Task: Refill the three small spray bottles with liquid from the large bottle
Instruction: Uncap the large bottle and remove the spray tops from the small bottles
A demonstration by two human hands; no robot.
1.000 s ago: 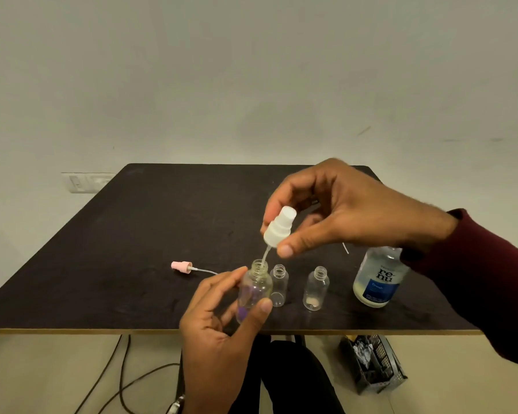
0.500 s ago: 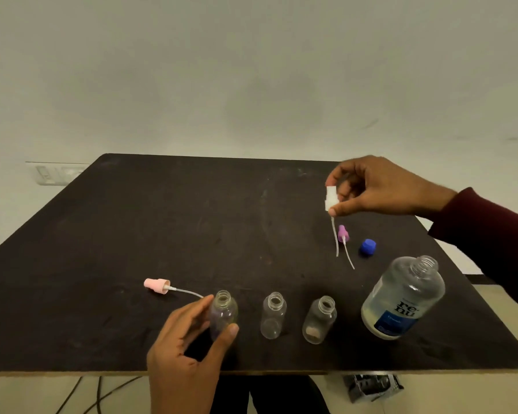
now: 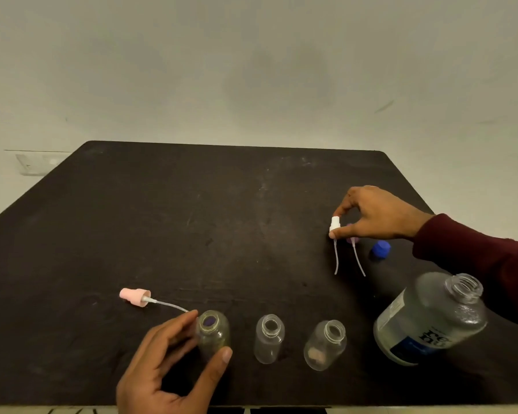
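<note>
Three small clear bottles stand uncapped in a row near the table's front edge. My left hand grips the left bottle between thumb and fingers. The middle bottle and the right bottle stand free. The large bottle stands open at the right, with a little liquid at its bottom. My right hand pinches the white spray head low over the table, its tube hanging down. Just beside it lies the purple spray head, partly hidden by my fingers.
A pink spray head with its tube lies on the black table, left of the small bottles. The large bottle's blue cap sits behind it. A grey wall rises behind the table.
My right hand carried the white spray head away from the left bottle to the right rear and lowered it beside the purple head. My left hand still holds the left bottle on the table.
</note>
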